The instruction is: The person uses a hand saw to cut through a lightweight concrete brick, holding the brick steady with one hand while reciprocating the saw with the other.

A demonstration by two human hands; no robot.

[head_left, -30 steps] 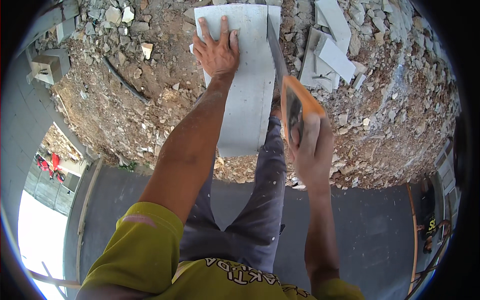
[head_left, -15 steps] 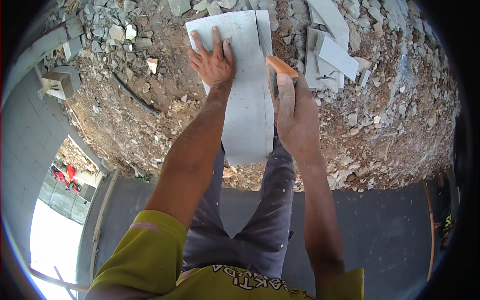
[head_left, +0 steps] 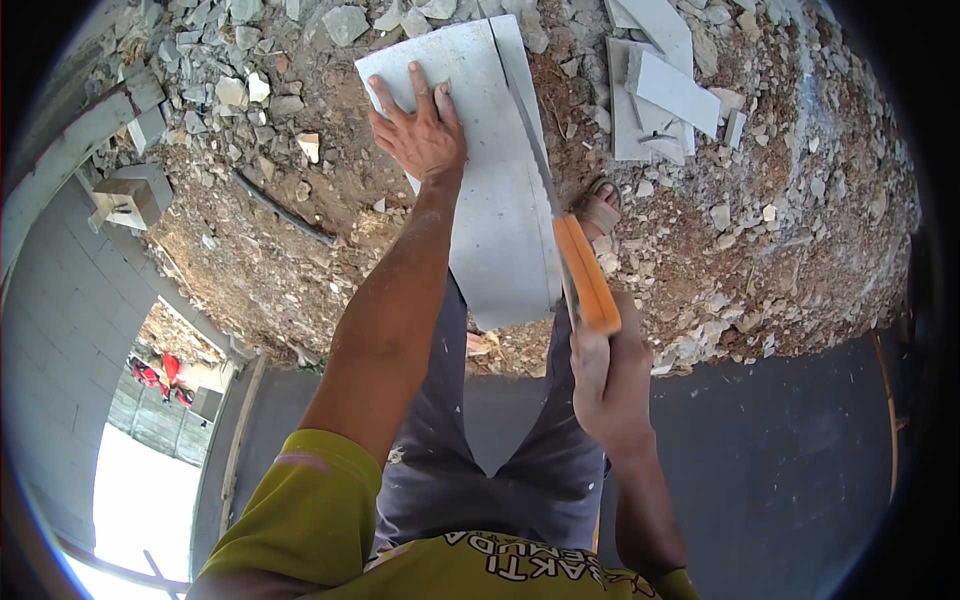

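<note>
A pale grey lightweight block [head_left: 495, 215] lies lengthwise in front of me, its near end between my legs. My left hand [head_left: 420, 135] presses flat on its far left part, fingers spread. My right hand [head_left: 610, 385] grips a handsaw by its orange handle [head_left: 588, 275], just right of the block's near end. The saw's thin blade [head_left: 527, 120] runs away from me along a long cut near the block's right edge. A narrow strip of block [head_left: 514, 60] shows right of the cut at the far end. What supports the block underneath is hidden.
Broken grey slabs [head_left: 665, 95] are piled at the far right. Rubble and stones [head_left: 740, 260] cover the ground. A sandalled foot [head_left: 602, 205] stands right of the block. A dark hose-like piece [head_left: 283, 208] lies at left, and a block wall [head_left: 60, 330] rises beyond it.
My right hand has drawn the saw back toward me, so more blade shows along the cut. My left hand stays on the block. The whole view has shifted slightly.
</note>
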